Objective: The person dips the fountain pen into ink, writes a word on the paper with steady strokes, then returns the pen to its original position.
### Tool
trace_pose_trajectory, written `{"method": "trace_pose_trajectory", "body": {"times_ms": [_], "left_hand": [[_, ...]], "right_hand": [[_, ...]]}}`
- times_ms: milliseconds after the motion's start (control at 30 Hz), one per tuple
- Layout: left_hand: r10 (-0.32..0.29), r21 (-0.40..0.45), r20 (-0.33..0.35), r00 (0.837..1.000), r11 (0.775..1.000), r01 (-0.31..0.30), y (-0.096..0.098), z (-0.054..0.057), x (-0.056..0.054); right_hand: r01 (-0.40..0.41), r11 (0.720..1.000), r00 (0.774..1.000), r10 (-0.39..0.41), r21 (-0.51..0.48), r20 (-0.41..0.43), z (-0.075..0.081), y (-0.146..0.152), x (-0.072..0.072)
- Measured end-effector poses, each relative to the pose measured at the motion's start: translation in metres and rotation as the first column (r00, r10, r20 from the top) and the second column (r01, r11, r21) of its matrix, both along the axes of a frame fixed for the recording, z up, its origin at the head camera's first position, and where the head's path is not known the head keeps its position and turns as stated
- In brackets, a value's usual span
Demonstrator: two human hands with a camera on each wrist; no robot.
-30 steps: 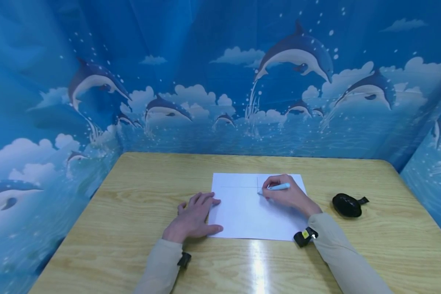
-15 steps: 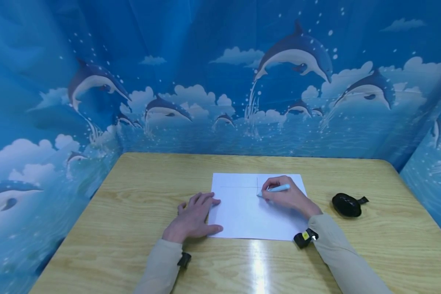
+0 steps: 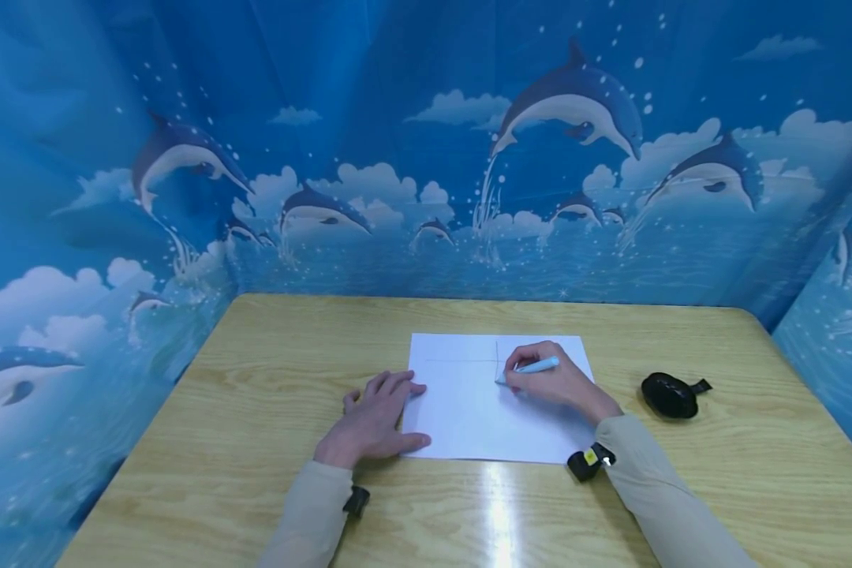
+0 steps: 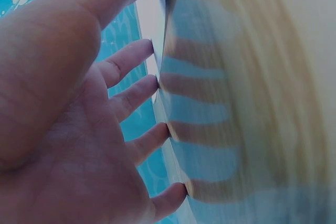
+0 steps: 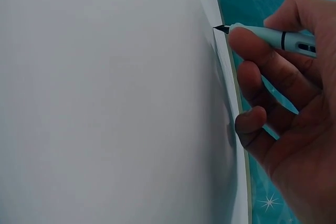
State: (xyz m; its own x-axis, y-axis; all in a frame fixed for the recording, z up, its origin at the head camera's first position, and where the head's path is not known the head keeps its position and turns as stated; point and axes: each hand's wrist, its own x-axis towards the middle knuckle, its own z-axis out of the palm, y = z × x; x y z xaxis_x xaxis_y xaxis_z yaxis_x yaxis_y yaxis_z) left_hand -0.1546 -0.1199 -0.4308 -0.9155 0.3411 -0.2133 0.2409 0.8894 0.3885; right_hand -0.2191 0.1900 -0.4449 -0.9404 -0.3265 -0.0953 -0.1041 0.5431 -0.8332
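A white sheet of paper (image 3: 454,410) lies on the table, bearing a thin horizontal line and a vertical line that crosses its right end. My right hand (image 3: 550,375) pinches a light blue fountain pen (image 3: 539,365), its nib at the paper by the lower end of the vertical line. In the right wrist view the dark nib of the pen (image 5: 270,36) points at the sheet, with the other fingers curled beneath. My left hand (image 3: 372,422) rests spread at the sheet's left edge, thumb and fingertips on the paper. The left wrist view shows its fingertips (image 4: 173,198) touching down.
A glossy black oval object with a short strap (image 3: 670,396) lies on the wooden table (image 3: 270,379) to the right of the paper. Behind stands a blue curtain printed with dolphins (image 3: 369,260). Each wrist wears a small black camera (image 3: 585,464).
My right hand has drawn the pen a little toward me, and the vertical line now reaches lower on the paper. My left hand has stayed in place.
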Motion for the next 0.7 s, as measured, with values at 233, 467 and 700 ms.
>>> {"method": "trace_pose_trajectory", "body": {"times_ms": [233, 467, 700], "left_hand": [[-0.002, 0.007, 0.001, 1.000, 1.000, 0.002, -0.0003, -0.0006, -0.0002], [0.002, -0.005, 0.002, 1.000, 1.000, -0.002, 0.0000, -0.0005, 0.0002], [0.007, 0.003, 0.003, 1.000, 1.000, -0.007, 0.0003, 0.0008, 0.0012]], "right_hand": [[-0.026, 1.000, 1.000, 0.026, -0.007, 0.004, -0.0004, -0.0001, 0.0016], [-0.034, 0.999, 0.999, 0.034, -0.007, 0.006, 0.0010, -0.0011, 0.0044], [-0.048, 0.999, 0.999, 0.048, -0.008, 0.005, 0.0012, -0.0028, 0.0069]]}}
